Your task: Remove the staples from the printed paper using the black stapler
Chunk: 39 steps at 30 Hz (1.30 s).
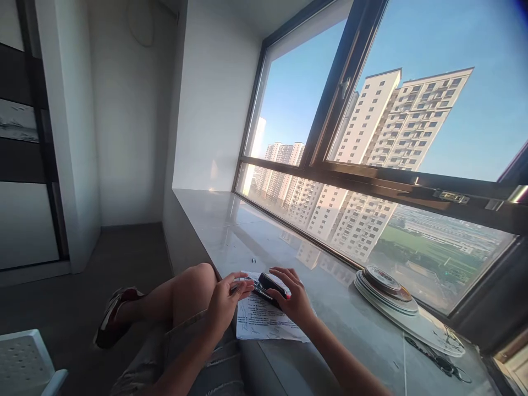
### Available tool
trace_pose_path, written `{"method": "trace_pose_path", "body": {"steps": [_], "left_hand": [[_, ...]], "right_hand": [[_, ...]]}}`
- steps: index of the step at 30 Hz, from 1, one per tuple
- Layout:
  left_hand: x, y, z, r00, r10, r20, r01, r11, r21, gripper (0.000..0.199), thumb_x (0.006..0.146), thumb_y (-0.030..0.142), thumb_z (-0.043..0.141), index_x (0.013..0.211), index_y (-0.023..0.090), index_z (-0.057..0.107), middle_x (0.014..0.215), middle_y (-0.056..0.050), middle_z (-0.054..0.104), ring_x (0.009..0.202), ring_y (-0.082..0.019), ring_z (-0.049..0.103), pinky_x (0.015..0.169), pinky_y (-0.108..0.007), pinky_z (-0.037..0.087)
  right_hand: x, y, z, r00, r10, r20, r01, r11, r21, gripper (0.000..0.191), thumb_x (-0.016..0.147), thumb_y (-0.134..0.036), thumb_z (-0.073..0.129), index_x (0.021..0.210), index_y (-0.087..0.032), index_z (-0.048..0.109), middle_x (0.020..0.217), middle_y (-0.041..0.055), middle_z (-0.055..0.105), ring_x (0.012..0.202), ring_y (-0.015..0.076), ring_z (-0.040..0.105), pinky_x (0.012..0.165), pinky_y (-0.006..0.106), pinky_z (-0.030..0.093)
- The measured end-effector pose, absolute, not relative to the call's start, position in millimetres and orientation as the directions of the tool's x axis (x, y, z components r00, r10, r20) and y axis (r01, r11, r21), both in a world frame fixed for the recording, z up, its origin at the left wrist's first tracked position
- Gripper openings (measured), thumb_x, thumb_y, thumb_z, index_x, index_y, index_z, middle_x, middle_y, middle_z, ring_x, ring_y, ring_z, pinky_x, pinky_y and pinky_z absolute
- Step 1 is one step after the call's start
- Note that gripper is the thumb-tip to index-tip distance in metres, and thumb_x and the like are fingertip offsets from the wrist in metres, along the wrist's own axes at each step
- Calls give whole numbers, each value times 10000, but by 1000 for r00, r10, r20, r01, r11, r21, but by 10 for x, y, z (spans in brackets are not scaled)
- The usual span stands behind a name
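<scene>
A black stapler (274, 286) with a strip of metal showing rests over printed paper sheets (268, 322) on the window sill. Its top part appears lifted from the metal part. My right hand (295, 300) grips the stapler from the right, thumb along its near side and fingers over the far side. At the stapler's left end, my left hand (226, 300) has thumb and fingers pinched together. Whatever sits between those fingertips is too small to name. Small dark bits (253, 260) lie on the sill just beyond the paper.
The grey stone sill (214, 220) runs along a dark-framed window (330, 137). At right are stacked round plates or discs (388, 289) and a dark, cord-like item with rings (439, 360). My bent knee (198, 280) is beside the sill; a white plastic stool (27, 360) stands lower left.
</scene>
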<state>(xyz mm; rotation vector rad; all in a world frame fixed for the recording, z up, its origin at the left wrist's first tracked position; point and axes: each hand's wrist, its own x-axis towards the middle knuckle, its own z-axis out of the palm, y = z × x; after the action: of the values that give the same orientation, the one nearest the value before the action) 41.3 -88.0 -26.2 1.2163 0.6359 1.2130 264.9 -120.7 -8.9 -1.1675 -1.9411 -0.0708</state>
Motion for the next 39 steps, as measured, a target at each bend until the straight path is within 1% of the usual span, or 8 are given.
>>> {"method": "trace_pose_path", "body": {"steps": [5, 14, 17, 20, 23, 26, 32, 39], "left_hand": [[546, -1132, -147, 501, 840, 207, -441, 43, 896, 456, 848, 464, 739, 1194, 193, 620, 1050, -91, 756, 1032, -260, 721, 917, -373, 583], [650, -1183, -231, 603, 779, 170, -470, 175, 865, 504, 788, 382, 809, 1209, 197, 604, 1013, -76, 738, 1041, -251, 691, 882, -317, 549], [644, -1157, -235, 578, 781, 235, -419, 37, 907, 511, 796, 441, 795, 1201, 204, 592, 985, -84, 742, 991, -253, 702, 851, -325, 549], [556, -1020, -174, 378, 858, 348, -278, -253, 927, 374, 881, 469, 688, 1170, 243, 615, 1067, -99, 744, 1071, -268, 688, 932, -350, 524], [492, -633, -159, 209, 847, 489, 66, -511, 857, 197, 945, 407, 573, 1053, 271, 666, 1029, -79, 752, 1060, -269, 685, 949, -362, 507], [564, -77, -255, 309, 836, 452, 365, -544, 756, 239, 951, 265, 484, 988, 217, 715, 1000, -134, 750, 984, -287, 698, 902, -387, 516], [865, 661, -486, 506, 759, 410, 368, -620, 693, 281, 804, 156, 627, 1043, 235, 753, 1265, -96, 706, 1230, -246, 617, 1071, -353, 438], [954, 814, -579, 570, 728, 381, 418, -656, 628, 243, 797, 125, 611, 942, 223, 780, 1130, -98, 756, 1135, -271, 657, 1020, -355, 452]], "right_hand": [[2302, -1393, 102, -500, 527, 688, 546, 808, -222, 372, 900, -370, 725, 1257, -304, 645, 1179, 65, 716, 1113, 241, 627, 965, 408, 516], [2195, -1433, 67, -485, 520, 703, 534, 813, -233, 181, 977, -212, 567, 1060, -279, 713, 943, 37, 760, 911, 197, 673, 868, 375, 541], [2250, -1413, 100, -400, 566, 721, 591, 760, -269, 185, 979, -253, 562, 1040, -282, 734, 912, 41, 756, 883, 200, 680, 833, 366, 550], [2439, -1240, 185, -113, 683, 722, 647, 602, -468, 163, 920, -362, 644, 943, -239, 748, 935, 63, 759, 872, 216, 692, 790, 349, 555], [2803, -871, 197, 144, 768, 625, 697, 370, -614, 221, 832, -408, 685, 806, -202, 759, 908, 81, 776, 822, 241, 700, 751, 357, 541], [3181, -459, 39, 273, 837, 474, 773, 103, -626, 215, 792, -364, 659, 804, -200, 797, 788, 81, 773, 761, 251, 707, 696, 339, 517], [3444, -44, -396, 242, 885, 397, 801, 49, -597, 145, 683, -265, 701, 721, -178, 811, 616, 63, 719, 614, 223, 665, 633, 309, 474], [3470, 42, -496, 245, 885, 395, 807, 40, -589, 150, 704, -278, 710, 745, -174, 809, 629, 48, 705, 619, 192, 632, 691, 302, 480]]}}
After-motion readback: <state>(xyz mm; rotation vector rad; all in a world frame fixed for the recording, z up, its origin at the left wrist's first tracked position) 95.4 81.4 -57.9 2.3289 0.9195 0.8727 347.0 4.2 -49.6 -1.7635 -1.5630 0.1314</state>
